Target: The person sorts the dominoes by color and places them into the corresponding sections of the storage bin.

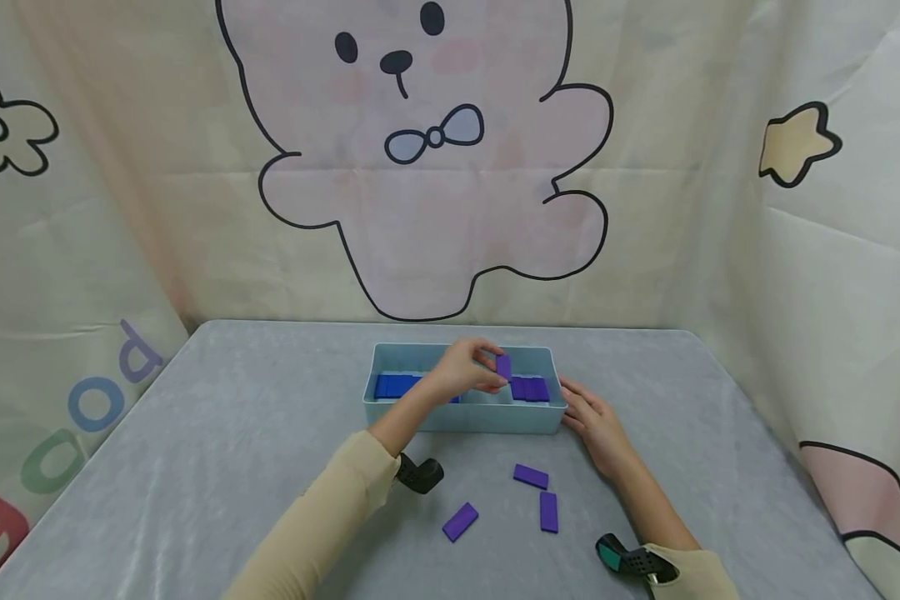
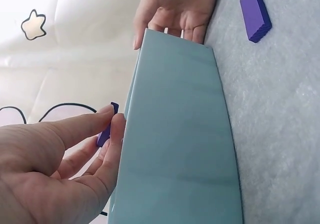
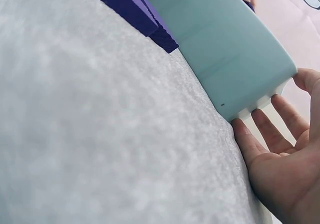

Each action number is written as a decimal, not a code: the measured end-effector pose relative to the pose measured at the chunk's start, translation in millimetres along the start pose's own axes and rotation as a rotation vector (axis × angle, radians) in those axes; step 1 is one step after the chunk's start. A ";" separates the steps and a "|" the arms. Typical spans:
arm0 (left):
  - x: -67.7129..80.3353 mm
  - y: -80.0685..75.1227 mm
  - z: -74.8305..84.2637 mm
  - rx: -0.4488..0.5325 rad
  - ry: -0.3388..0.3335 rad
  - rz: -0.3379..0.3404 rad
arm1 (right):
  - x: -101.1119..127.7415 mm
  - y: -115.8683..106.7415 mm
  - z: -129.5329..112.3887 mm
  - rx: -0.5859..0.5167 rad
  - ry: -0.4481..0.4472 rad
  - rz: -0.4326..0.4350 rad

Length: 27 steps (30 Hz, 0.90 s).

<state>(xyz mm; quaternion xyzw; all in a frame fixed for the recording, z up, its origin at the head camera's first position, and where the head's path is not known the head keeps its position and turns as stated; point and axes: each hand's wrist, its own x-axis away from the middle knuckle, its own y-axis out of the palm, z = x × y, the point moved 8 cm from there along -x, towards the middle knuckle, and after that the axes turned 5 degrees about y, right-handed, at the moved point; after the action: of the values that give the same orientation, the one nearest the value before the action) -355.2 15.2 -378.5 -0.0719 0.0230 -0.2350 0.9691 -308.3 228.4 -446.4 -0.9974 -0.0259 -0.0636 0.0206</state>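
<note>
We see the left hand (image 1: 461,371) over the light blue box (image 1: 465,415), pinching a purple block (image 1: 503,366) between thumb and fingertips. The block stands on end, its long axis roughly upright, and hangs just above the box's right-hand section, where more purple blocks (image 1: 530,388) lie packed side by side. In the left wrist view the same block (image 2: 107,126) shows only as a thin edge between the fingers, beside the box wall (image 2: 175,134).

The right hand (image 1: 594,421) lies with straight, relaxed fingers against the right end of the box and holds nothing; the right wrist view shows its fingertips (image 3: 252,136) touching the lower corner of the box (image 3: 230,49).

The left section of the box holds dark blue blocks (image 1: 393,386). On the grey table (image 1: 195,433), in front of the box, three loose purple blocks lie flat and apart: one (image 1: 531,476) pointing across, one (image 1: 548,511) pointing toward us, one (image 1: 461,522) set diagonally.
</note>
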 end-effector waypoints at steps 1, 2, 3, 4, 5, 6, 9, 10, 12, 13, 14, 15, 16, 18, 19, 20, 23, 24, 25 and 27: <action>-1.1 0.5 -0.7 0.008 -0.003 0.003 | -0.1 0.1 -0.1 0.000 0.000 0.001; -2.0 0.7 -1.4 0.013 -0.008 0.009 | -0.3 0.0 -0.2 -0.001 0.001 0.001; -2.9 1.2 -2.1 0.023 -0.017 0.013 | -0.4 0.1 -0.4 0.000 0.001 0.001; -3.6 1.6 -2.8 0.031 -0.025 0.019 | -0.4 0.1 -0.6 0.000 0.001 0.002; -4.3 1.8 -3.6 0.040 -0.034 0.026 | -0.5 0.1 -0.7 0.001 0.001 0.001; -5.0 2.0 -4.3 0.051 -0.044 0.035 | -0.6 0.0 -0.8 0.002 0.000 0.000; -6.9 2.2 -6.4 0.109 -0.075 0.067 | -0.9 0.4 -1.0 0.004 -0.003 -0.004; -7.4 2.2 -7.0 0.130 -0.084 0.080 | -1.1 0.5 -1.0 0.005 -0.005 -0.004; -8.2 1.8 -7.4 0.174 -0.098 0.106 | -1.4 0.9 -1.1 0.006 -0.007 -0.005; -8.7 1.6 -7.8 0.189 -0.102 0.118 | -1.5 0.9 -1.1 0.007 -0.008 -0.003; -8.9 1.0 -8.2 0.196 -0.105 0.135 | -1.6 0.9 -1.2 0.007 -0.009 -0.001; -9.5 0.4 -8.9 0.196 -0.111 0.150 | -1.9 0.7 -1.0 0.007 -0.008 0.001; -9.2 0.1 -8.2 0.180 -0.114 0.164 | -2.0 0.5 -0.9 0.008 -0.007 0.003; -10.0 0.5 -7.1 0.098 -0.122 0.199 | -2.1 -0.1 -0.9 0.007 -0.005 0.007; -10.7 1.2 -6.2 0.046 -0.127 0.215 | -2.1 -0.2 -0.9 0.010 -0.003 0.007; -11.7 2.3 -5.2 -0.008 -0.132 0.231 | -2.0 -0.4 -1.0 0.011 0.000 0.007; -16.0 7.4 -3.4 -0.180 -0.155 0.262 | -1.4 -0.6 -1.1 0.016 0.008 0.006; -17.7 9.0 -3.7 -0.223 -0.161 0.265 | -1.1 -0.5 -1.0 0.019 0.012 0.006; -19.1 10.5 -4.2 -0.257 -0.167 0.265 | -0.9 -0.5 -1.0 0.021 0.015 0.007; -21.6 13.0 -6.0 -0.310 -0.176 0.261 | -0.6 -0.4 -0.4 0.024 0.021 0.007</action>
<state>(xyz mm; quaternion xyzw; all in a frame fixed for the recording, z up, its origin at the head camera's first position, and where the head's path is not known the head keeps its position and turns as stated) -369.0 35.7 -386.2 -0.2366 -0.0166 -0.0939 0.9669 -309.0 228.8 -446.1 -0.9965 -0.0229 -0.0737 0.0329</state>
